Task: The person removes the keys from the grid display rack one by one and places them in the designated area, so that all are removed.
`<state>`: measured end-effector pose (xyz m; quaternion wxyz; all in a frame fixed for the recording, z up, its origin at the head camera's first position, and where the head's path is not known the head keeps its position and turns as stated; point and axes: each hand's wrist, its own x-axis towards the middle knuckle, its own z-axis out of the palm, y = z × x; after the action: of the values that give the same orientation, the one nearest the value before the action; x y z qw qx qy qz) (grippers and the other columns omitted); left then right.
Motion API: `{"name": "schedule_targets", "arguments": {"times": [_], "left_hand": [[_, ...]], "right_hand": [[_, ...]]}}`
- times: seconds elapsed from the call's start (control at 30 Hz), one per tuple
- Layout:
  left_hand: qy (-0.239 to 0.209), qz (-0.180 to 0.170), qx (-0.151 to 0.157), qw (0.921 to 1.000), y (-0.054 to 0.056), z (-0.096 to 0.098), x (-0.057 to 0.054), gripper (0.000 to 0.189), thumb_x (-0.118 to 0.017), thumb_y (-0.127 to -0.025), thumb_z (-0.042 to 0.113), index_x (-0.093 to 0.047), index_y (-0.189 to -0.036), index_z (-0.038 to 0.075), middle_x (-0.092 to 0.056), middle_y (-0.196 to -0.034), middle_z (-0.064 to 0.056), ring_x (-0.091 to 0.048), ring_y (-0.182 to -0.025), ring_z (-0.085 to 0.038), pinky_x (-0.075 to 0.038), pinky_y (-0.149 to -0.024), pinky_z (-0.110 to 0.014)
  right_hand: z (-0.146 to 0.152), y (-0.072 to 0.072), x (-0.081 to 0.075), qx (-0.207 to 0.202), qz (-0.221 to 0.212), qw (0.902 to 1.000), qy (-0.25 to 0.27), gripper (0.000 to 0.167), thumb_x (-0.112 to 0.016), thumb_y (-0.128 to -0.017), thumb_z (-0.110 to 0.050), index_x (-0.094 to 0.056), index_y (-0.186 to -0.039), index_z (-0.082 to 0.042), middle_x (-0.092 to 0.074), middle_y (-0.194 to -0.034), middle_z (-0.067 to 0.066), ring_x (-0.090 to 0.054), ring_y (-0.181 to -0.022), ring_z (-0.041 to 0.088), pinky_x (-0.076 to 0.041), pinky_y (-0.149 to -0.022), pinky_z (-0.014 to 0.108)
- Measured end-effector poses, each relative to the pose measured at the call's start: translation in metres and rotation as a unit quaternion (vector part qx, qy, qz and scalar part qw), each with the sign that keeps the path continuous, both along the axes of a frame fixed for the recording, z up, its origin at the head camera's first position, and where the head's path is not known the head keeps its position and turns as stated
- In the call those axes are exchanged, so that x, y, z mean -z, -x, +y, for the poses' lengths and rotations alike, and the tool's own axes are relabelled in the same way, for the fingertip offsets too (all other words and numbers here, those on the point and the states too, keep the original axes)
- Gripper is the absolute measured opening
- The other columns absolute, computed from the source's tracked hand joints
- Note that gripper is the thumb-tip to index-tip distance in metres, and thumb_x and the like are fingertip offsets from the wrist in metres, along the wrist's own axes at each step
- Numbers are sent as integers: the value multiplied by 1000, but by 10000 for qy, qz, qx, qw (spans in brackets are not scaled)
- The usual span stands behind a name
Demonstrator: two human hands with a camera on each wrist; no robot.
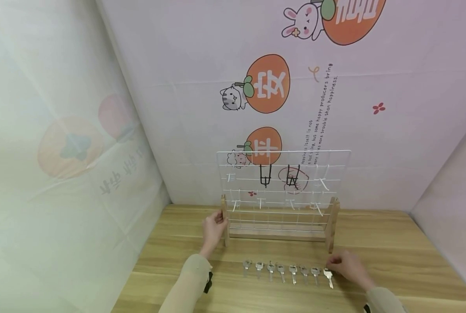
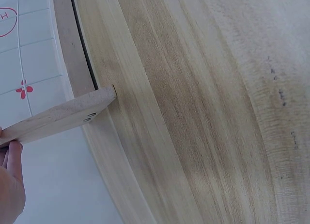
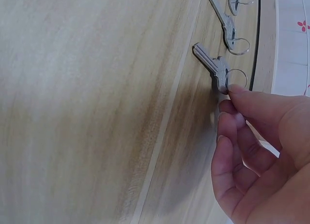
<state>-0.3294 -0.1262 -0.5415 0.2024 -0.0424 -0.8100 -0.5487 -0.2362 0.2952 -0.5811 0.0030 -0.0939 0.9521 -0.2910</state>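
Note:
My left hand (image 1: 213, 230) holds the left wooden post (image 1: 225, 224) of a white wire grid rack (image 1: 280, 213); in the left wrist view, its fingers (image 2: 14, 161) lie against the post's edge. On the table, a row of several silver keys (image 1: 293, 270) lies in front of the rack, each with a small ring. My right hand (image 1: 348, 265) is at the row's right end. There, the thumb and index finger pinch the head of the last key (image 3: 213, 64) beside its ring (image 3: 237, 74); its blade points away from the hand.
White hooks (image 1: 322, 182) and two black hooks (image 1: 265, 176) hang on the grid. The rack's right wooden post (image 1: 332, 226) stands just behind my right hand. A printed cloth (image 1: 194, 130) covers the back, with pale cloth walls on both sides of the wood-grain table (image 1: 381, 243).

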Motion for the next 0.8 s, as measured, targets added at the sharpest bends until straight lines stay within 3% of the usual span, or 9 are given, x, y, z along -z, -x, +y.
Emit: {"name": "schedule_targets", "arguments": {"times": [0.57,0.8], "left_hand": [[-49,44,79,9999,-2,3,-2,28,-68,-83,-7,-66,-110,-13,-70,-106,-33,-73,-95,-41,-66,-79,-32],[-93,30,77,9999,-3,2,2,29,-68,-83,-7,-65,-112,-13,-70,-107,-32,-73,-96,-40,-66,-80,-31]], "right_hand": [[3,-1,-2,220,-199,9995,47,7,-76,-81,-16,-74,-82,-9,-71,-78,-4,-48,-66,-2,-44,-60,17],[0,-2,-2,351,-239,9991,0,5,-77,-80,-13,-73,-81,-12,-71,-78,-4,-51,-67,0,-46,-60,18]]}}
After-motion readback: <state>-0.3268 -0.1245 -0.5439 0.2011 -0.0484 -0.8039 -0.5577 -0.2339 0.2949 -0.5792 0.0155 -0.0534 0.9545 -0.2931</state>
